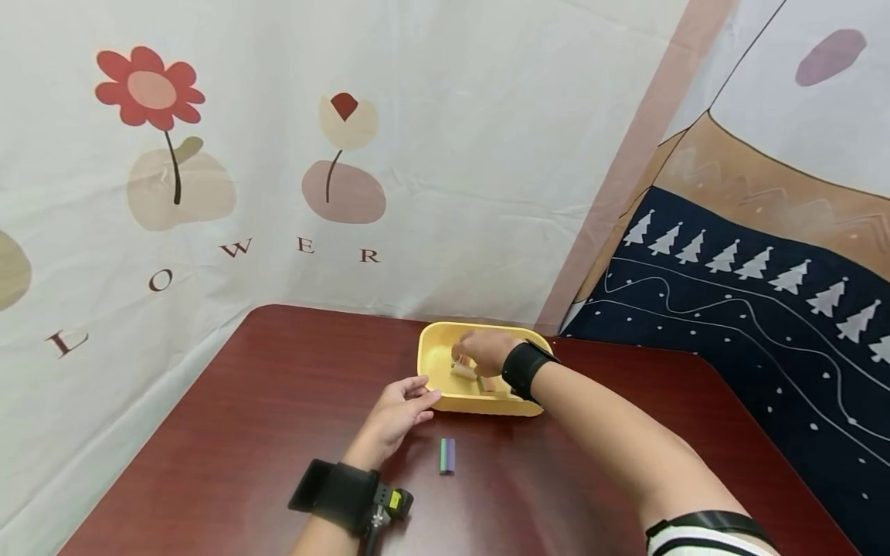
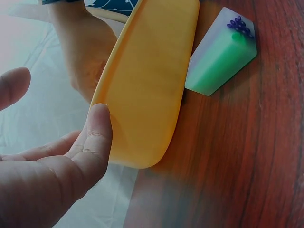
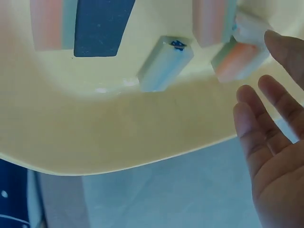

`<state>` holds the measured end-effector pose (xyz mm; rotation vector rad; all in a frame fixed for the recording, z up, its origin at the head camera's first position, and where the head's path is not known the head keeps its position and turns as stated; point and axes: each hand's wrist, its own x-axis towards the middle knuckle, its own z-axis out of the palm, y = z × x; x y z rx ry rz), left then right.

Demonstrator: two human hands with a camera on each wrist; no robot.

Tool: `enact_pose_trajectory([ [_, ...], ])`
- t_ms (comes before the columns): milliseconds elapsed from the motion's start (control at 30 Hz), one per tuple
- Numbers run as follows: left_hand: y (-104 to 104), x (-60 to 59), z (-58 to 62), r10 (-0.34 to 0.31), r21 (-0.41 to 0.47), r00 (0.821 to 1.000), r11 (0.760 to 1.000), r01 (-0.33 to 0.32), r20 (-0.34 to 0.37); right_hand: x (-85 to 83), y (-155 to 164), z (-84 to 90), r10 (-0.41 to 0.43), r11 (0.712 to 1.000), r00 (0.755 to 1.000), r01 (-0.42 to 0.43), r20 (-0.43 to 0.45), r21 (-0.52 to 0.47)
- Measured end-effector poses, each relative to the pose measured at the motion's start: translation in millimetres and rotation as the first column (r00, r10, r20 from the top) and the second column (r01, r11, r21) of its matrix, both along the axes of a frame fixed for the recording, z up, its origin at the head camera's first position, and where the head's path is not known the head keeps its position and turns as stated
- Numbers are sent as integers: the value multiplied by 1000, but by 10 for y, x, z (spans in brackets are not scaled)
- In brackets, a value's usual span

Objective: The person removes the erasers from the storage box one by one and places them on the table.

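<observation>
My left hand [image 1: 391, 421] is at the near left corner of a yellow plastic tray [image 1: 480, 405], its fingers nearly straight. In the left wrist view, one fingertip touches the tray's rim. My right hand [image 1: 487, 351] reaches down inside the tray. The right wrist view shows its thumb and fingers spread apart, close to a whitish block [image 3: 249, 29] and an orange, white and green eraser [image 3: 237, 61]. A white and light blue eraser [image 3: 166, 64] and a pink and green one [image 3: 211, 23] lie nearby. A purple and green eraser [image 1: 447, 456] with a grape picture lies in front of the tray.
Farther along the tray lie a dark blue rectangular piece [image 3: 102, 28] and a pink and teal eraser [image 3: 52, 23]. The tray stands near the back edge of the dark red wooden table [image 1: 292, 386]. Behind hangs a white printed curtain [image 1: 445, 170].
</observation>
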<state>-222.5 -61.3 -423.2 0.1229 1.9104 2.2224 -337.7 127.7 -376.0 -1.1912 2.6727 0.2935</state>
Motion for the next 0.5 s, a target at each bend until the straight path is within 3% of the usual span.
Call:
enact_pose_trajectory([
  [200, -15, 10, -8, 8, -1, 1000, 1000, -8, 1, -6, -111, -124, 122, 981, 986, -103, -111, 165],
  [500, 7, 0, -19, -6, -6, 1000, 1000, 6, -20, -41, -115, -200, 208, 966, 964, -175, -165, 191],
])
